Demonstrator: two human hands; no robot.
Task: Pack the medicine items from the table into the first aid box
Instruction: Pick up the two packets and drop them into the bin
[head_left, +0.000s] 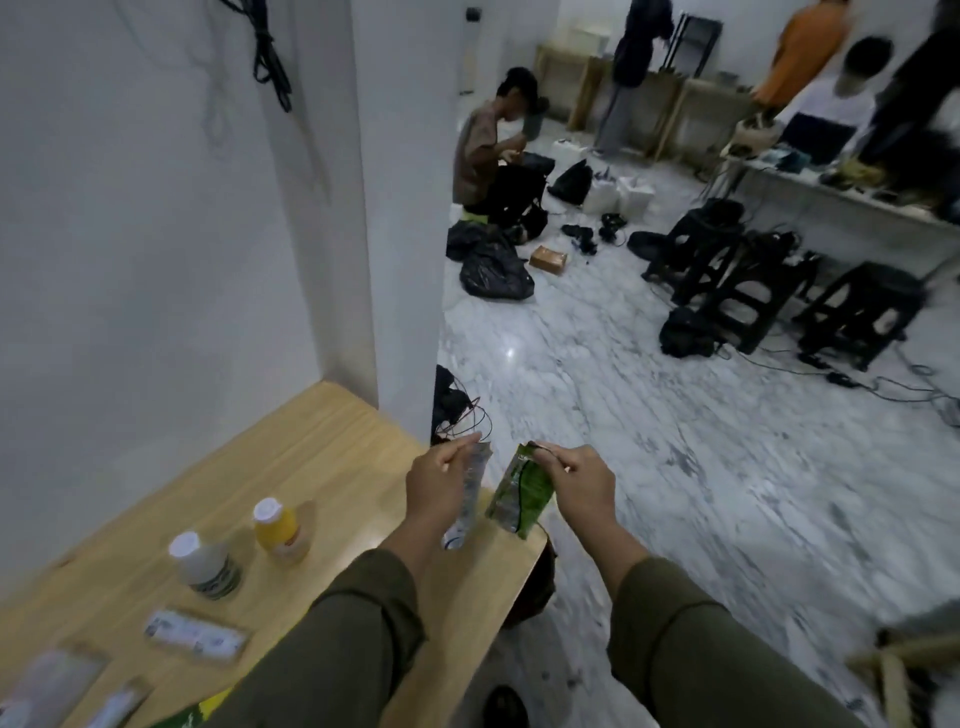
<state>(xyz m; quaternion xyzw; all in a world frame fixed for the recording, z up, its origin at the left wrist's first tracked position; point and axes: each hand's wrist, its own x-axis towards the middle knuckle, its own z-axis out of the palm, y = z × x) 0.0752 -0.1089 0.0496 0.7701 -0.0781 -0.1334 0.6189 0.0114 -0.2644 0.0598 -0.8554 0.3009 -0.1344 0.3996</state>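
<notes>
Hands above table (332, 447) edge: left hand (434, 486) pinches silver sachet (467, 499), right hand (582, 480) pinches green sachet (522, 493); bottles (208, 564) nearby.

packets (62, 686): cut off bottom-left | bottle (210, 566) label: blurred, unreadable

Sleeves (358, 639): olive-drab, both arms. Left hand (435, 488) pinches a silvery-white sachet (470, 499) with faint blue print. Right hand (584, 480) pinches a green packet (522, 491), darker leaf-like patches, black top edge. Table (322, 457): pale yellow wood grain. Bottle (275, 527): yellow, white cap. Second bottle (205, 566): whitish, white cap, dark-banded label. Floor (675, 441): white marble, grey veining. Stools (727, 280): black.
</notes>
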